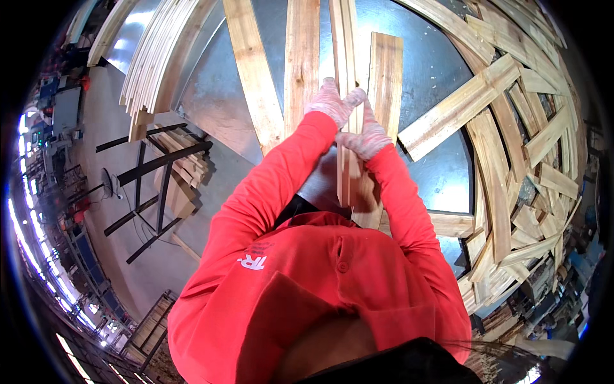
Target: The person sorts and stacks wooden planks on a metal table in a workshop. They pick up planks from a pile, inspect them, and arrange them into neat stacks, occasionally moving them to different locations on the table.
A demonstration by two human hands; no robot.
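Note:
Both of my hands wear pale, stained gloves. A narrow set of wooden boards (343,48) stands on edge between them and runs from the far side toward my body. My left hand (329,102) is closed on the boards' left side, its thumb reaching over the top. Slightly nearer to me, my right hand (368,136) grips them from the right. Left of my hands a wide wooden plank (302,57) lies flat, with an angled plank (254,70) beyond it. Another plank (386,70) lies just right of the held boards. All rest on a shiny metal table (214,83).
At the far left stands a stack of long boards (160,51). A black metal frame (163,166) with lumber behind it is on the floor at left. To the right, one board (460,105) lies diagonally beside a large, jumbled heap of wood pieces (543,147).

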